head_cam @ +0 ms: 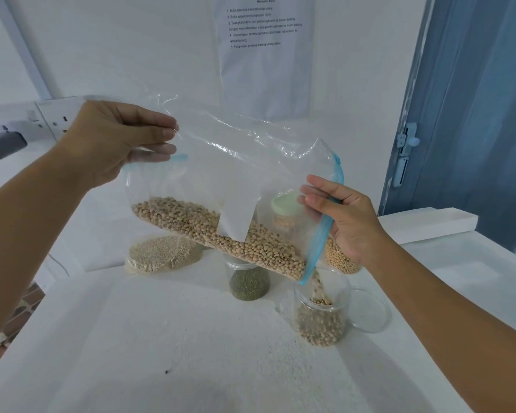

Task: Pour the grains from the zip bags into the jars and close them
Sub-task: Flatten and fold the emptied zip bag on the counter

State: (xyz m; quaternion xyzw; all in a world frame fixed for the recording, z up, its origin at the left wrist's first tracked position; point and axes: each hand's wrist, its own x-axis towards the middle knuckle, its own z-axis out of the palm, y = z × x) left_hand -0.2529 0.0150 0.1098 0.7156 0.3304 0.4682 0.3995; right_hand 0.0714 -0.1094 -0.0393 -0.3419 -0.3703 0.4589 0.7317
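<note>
A clear zip bag [236, 162] of pale beans [221, 234] hangs tilted above the white table, its blue zip edge pointing down to the right. My left hand [122, 138] pinches the bag's upper left corner. My right hand [343, 216] grips the blue zip edge near the open mouth. Beans stream from the bag's lowest corner into an open clear jar [320, 317], which is partly filled. A second clear jar [248, 281] of green beans stands behind the bag, its top hidden.
A clear round lid [373, 311] lies right of the open jar. A bag of small pale grain [161, 254] lies at the back left. A bag of yellow beans [340, 257] and a green-lidded jar [286, 210] stand behind. A wall socket [54, 117] is at left.
</note>
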